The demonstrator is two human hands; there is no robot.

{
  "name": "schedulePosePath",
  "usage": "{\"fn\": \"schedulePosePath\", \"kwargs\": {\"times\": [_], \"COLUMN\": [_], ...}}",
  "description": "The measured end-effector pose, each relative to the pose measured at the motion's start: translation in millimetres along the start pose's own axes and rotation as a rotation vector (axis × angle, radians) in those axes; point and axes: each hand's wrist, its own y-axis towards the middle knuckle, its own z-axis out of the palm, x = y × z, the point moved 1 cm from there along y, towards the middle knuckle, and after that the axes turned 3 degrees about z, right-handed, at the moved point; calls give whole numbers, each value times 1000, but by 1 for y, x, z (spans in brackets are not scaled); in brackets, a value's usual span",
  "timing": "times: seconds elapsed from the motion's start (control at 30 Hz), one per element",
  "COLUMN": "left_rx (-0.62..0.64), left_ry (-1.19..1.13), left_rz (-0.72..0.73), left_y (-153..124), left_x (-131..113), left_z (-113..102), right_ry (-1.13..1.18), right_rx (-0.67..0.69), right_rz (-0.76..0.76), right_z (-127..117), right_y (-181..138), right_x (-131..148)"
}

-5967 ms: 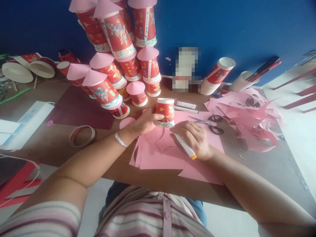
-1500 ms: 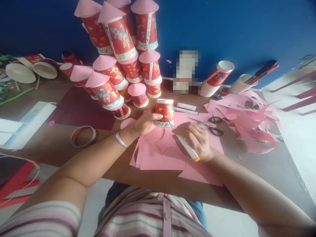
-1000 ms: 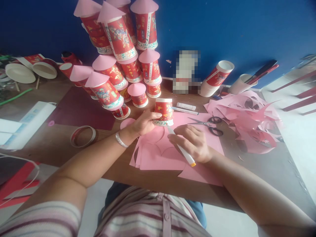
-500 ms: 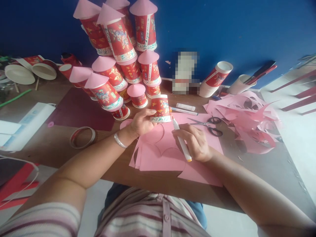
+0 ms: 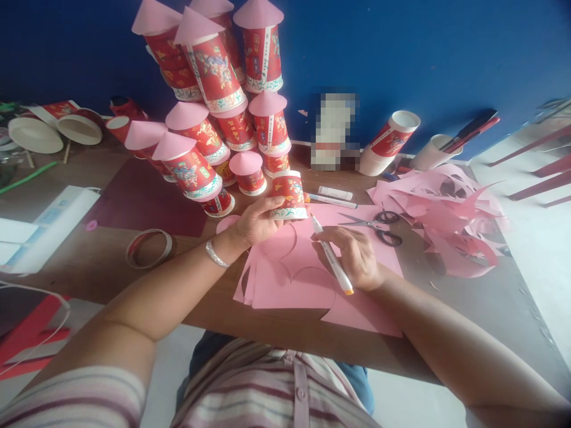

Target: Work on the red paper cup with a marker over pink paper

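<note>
My left hand point(image 5: 259, 221) is closed around a paper cup point(image 5: 289, 193) wrapped in red patterned paper, with green drawing along its white band. In my right hand point(image 5: 354, 257) is a white marker point(image 5: 332, 258) with an orange end, its tip uncapped and pointing at the cup, a little apart from it. Beneath both hands lie pink paper sheets point(image 5: 289, 291) with curved outlines drawn on them. Black-handled scissors point(image 5: 375, 224) rest partly spread on the paper, just beyond my right hand. Another marker point(image 5: 333, 201) and a white cap-like piece point(image 5: 335, 193) lie behind the cup.
Several stacked red cups with pink cone roofs point(image 5: 209, 65) stand at the back left. Pink paper scraps point(image 5: 450, 220) heap up on the right, before a pen cup point(image 5: 435, 151) and a cup stack point(image 5: 390, 142). A tape roll point(image 5: 149, 248) lies left of my forearm.
The marker's rear end has swung slightly right and down as my right-hand fingers shifted. My left hand and the cup have barely moved.
</note>
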Motion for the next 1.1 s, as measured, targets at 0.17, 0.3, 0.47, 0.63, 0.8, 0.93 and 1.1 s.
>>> {"fn": "schedulePosePath", "kwargs": {"times": [0.17, 0.3, 0.47, 0.63, 0.8, 0.93, 1.1], "left_rx": [19, 31, 52, 73, 66, 49, 19], "left_ry": [36, 65, 100, 123, 64, 25, 48], "left_rz": [-4, 16, 68, 111, 74, 22, 57], "left_y": [1, 2, 1, 2, 3, 1, 0], "left_x": [1, 1, -1, -1, -2, -2, 0], "left_z": [1, 2, 6, 10, 10, 7, 11], "right_ry": [-54, -80, -133, -203, -188, -164, -143], "right_rx": [13, 47, 19, -21, 5, 28, 32], "right_rz": [-61, -82, -48, -27, -16, -20, -21], "right_z": [-2, -3, 0, 6, 6, 6, 7], "right_y": [0, -3, -5, -3, -3, -3, -3], "right_x": [-2, -6, -6, -5, -5, -5, -4]}}
